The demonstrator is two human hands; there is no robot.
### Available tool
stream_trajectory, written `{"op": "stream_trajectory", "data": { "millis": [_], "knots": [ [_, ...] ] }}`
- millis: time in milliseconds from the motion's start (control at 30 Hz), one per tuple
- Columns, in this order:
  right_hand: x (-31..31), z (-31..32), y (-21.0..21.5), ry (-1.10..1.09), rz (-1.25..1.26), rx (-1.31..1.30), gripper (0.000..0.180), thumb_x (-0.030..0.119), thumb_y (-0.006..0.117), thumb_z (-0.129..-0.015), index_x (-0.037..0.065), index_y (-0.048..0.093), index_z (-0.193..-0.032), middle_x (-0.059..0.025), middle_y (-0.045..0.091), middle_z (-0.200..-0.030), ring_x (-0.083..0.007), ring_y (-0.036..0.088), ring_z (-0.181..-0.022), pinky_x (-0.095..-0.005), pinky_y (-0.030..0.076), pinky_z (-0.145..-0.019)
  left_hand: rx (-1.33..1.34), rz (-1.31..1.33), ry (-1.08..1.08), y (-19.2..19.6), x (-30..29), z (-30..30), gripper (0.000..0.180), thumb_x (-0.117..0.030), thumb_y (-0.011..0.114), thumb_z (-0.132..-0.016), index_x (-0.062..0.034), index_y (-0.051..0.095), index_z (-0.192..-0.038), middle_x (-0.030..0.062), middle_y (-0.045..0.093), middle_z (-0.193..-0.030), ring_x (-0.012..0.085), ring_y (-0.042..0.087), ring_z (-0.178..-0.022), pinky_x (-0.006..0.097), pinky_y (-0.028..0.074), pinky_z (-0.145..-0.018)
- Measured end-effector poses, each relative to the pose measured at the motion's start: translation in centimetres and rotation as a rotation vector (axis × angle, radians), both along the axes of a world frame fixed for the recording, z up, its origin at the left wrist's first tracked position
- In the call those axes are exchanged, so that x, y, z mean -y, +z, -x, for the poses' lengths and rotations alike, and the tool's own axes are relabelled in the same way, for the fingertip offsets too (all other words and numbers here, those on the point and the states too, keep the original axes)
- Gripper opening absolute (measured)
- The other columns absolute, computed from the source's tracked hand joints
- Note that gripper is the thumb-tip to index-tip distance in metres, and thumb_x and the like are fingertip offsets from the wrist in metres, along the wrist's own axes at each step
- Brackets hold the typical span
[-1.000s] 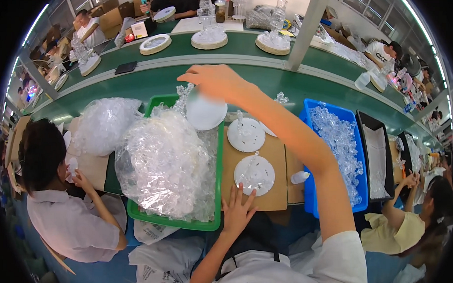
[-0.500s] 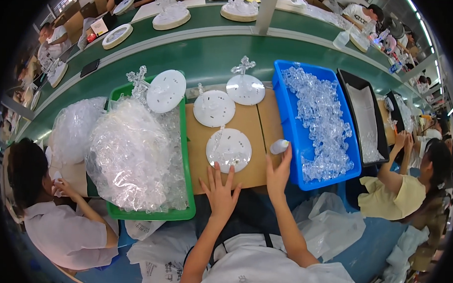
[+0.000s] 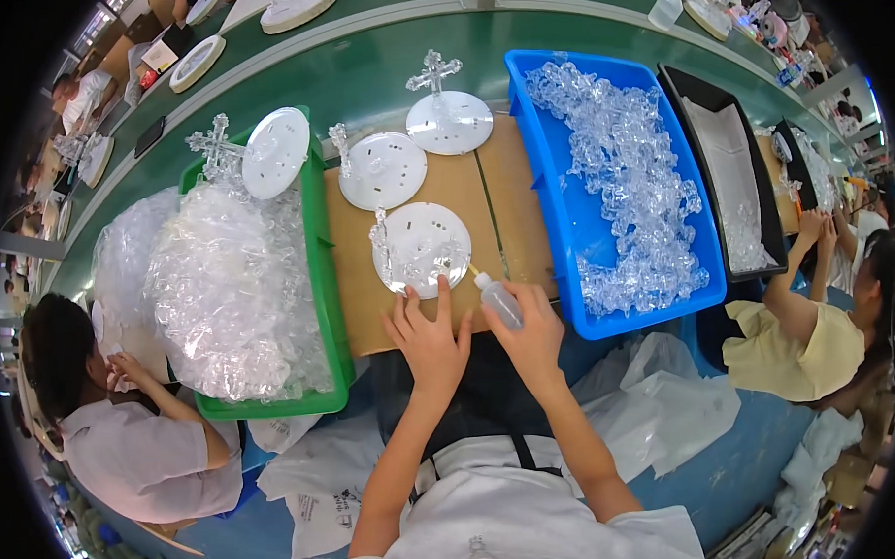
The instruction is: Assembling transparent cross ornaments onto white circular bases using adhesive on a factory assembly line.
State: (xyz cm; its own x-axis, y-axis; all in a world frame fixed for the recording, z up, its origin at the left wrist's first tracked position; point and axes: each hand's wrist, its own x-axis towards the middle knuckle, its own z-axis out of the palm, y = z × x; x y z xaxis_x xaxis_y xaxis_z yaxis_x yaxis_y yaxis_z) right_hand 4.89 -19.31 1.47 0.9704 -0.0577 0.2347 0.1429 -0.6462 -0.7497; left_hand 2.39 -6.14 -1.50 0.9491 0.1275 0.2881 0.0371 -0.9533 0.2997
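In my right hand (image 3: 532, 342) is a small translucent squeeze bottle (image 3: 503, 303) with a white cap and a thin yellowish tip. It is tilted, its tip pointing left toward the nearest white round disc (image 3: 409, 241). My left hand (image 3: 428, 343) rests with spread fingers at that disc's near edge. A clear plastic piece (image 3: 380, 243) stands at the disc's left side, and small dark marks dot its top. Behind it lie a second white disc (image 3: 397, 169) with a clear upright piece and a third disc (image 3: 453, 117) bearing a clear cross (image 3: 435, 72).
Left stands a green crate (image 3: 333, 315) heaped with clear plastic bags (image 3: 230, 301); another disc (image 3: 276, 153) with a cross leans on it. A blue crate (image 3: 557, 234) of clear parts and a black tray (image 3: 715, 102) stand right. Co-workers sit on either side.
My right hand has brought the bottle leftward and tipped its nozzle toward the nearest disc. My left hand stays at that disc's edge. The whole view has shifted slightly.
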Motion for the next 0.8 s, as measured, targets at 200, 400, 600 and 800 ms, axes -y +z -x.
{"op": "stream_trajectory", "data": {
  "millis": [200, 400, 600, 800],
  "knots": [
    [-0.3, -1.2, -0.8, 0.045, 0.04, -0.011, 0.032, 0.025, 0.071, -0.074, 0.013, 0.062, -0.102, -0.0084, 0.06, -0.091, -0.0298, 0.062, -0.081, -0.037, 0.05, -0.065, 0.033, 0.019, -0.021, -0.4, 0.1, -0.3, 0.058, -0.035, 0.061, -0.084, -0.0137, 0.044, -0.136, 0.0287, 0.041, -0.122, 0.0458, 0.029, -0.126, 0.065, 0.02, -0.101],
    [-0.6, -1.0, -0.7, 0.033, -0.002, -0.049, 0.033, 0.022, 0.073, -0.073, 0.006, 0.063, -0.1, -0.0089, 0.06, -0.094, -0.0274, 0.062, -0.082, -0.0341, 0.05, -0.066, 0.037, 0.065, -0.025, -0.6, 0.6, -0.3, 0.057, -0.03, 0.06, -0.085, -0.0089, 0.044, -0.135, 0.0317, 0.039, -0.121, 0.048, 0.03, -0.125, 0.064, 0.021, -0.1],
    [-0.1, -1.0, -0.7, 0.054, -0.025, -0.055, 0.033, 0.022, 0.073, -0.073, 0.005, 0.062, -0.1, -0.0089, 0.06, -0.092, -0.0275, 0.062, -0.08, -0.0342, 0.049, -0.066, 0.022, 0.15, -0.048, 0.1, 1.6, -1.2, 0.054, -0.018, 0.058, -0.084, -0.0056, 0.044, -0.135, 0.0331, 0.041, -0.115, 0.051, 0.035, -0.117, 0.055, 0.029, -0.099],
    [0.0, -0.9, -0.4, 0.025, -0.046, -0.077, 0.034, 0.021, 0.073, -0.072, 0.004, 0.062, -0.1, -0.0095, 0.059, -0.092, -0.0272, 0.062, -0.08, -0.0339, 0.049, -0.065, -0.006, 0.118, -0.059, 0.5, 2.0, -1.8, 0.054, -0.016, 0.058, -0.084, -0.0052, 0.044, -0.134, 0.0329, 0.042, -0.113, 0.0497, 0.038, -0.114, 0.052, 0.033, -0.096]
  ]
}}
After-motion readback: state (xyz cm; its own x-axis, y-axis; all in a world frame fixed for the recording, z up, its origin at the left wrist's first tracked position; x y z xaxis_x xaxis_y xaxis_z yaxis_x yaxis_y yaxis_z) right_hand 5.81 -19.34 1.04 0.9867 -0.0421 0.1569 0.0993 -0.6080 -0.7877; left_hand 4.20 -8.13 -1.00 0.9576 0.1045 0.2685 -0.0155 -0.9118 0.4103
